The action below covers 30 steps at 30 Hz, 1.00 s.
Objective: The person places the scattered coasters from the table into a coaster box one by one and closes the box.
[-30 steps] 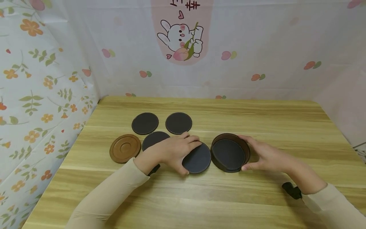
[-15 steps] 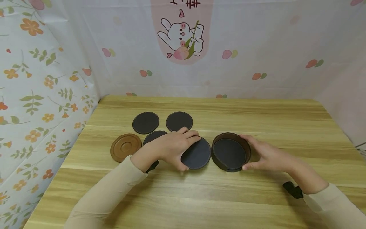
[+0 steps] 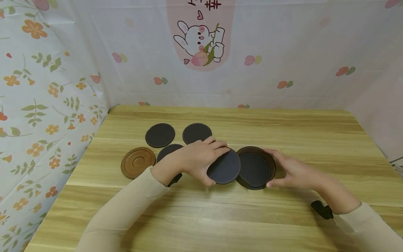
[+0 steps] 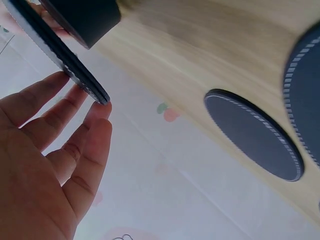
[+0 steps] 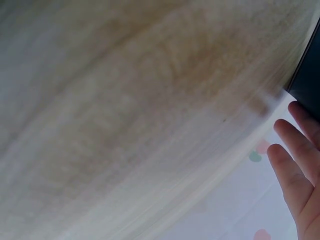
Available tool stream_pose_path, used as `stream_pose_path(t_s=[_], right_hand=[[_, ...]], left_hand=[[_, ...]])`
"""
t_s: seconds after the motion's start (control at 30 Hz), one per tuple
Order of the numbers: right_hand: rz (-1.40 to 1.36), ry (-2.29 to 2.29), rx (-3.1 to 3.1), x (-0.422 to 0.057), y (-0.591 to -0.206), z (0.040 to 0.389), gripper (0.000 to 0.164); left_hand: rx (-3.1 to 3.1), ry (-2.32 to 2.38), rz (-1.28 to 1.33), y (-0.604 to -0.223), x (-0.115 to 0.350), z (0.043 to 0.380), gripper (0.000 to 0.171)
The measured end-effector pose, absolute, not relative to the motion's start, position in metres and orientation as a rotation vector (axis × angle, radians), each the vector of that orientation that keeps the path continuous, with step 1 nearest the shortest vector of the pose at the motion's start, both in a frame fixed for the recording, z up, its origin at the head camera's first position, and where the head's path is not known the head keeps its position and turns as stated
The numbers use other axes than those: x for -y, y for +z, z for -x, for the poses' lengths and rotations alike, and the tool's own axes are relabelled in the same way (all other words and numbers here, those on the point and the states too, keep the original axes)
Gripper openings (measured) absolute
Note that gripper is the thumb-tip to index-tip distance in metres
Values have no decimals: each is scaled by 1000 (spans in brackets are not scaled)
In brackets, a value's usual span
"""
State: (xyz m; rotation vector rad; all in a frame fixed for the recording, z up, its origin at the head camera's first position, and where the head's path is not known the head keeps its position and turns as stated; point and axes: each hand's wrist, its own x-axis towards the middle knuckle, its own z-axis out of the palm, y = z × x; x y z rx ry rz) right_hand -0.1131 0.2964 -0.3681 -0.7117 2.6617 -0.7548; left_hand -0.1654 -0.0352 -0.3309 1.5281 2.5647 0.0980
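Observation:
My left hand pinches a round dark leather coaster by its edge, thumb at the near side and fingers at the far side. The coaster is raised and overlaps the left rim of a round coaster holder in the head view. In the left wrist view the coaster's stitched edge shows, tilted beside the holder's dark outer wall. My right hand grips the holder's right side between thumb and fingers. A dark disc fills the holder's bottom. The right wrist view catches only its outer wall.
Two dark coasters lie at the back left. A third coaster is partly hidden by my left wrist. Left of it sits a brown ringed wooden coaster. Patterned cloth hangs behind the wooden table.
My left hand has lifted the coaster off the table and carried it right, from beside the holder to overlapping its left rim. My right hand keeps its hold on the holder.

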Motion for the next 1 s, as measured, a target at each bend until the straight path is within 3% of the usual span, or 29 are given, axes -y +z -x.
stream_pose_path(t_s=[1.0], right_hand=[[742, -796, -2615, -297, -368, 114, 106]], left_hand=[[-2462, 9, -1651, -324, -35, 174, 100]])
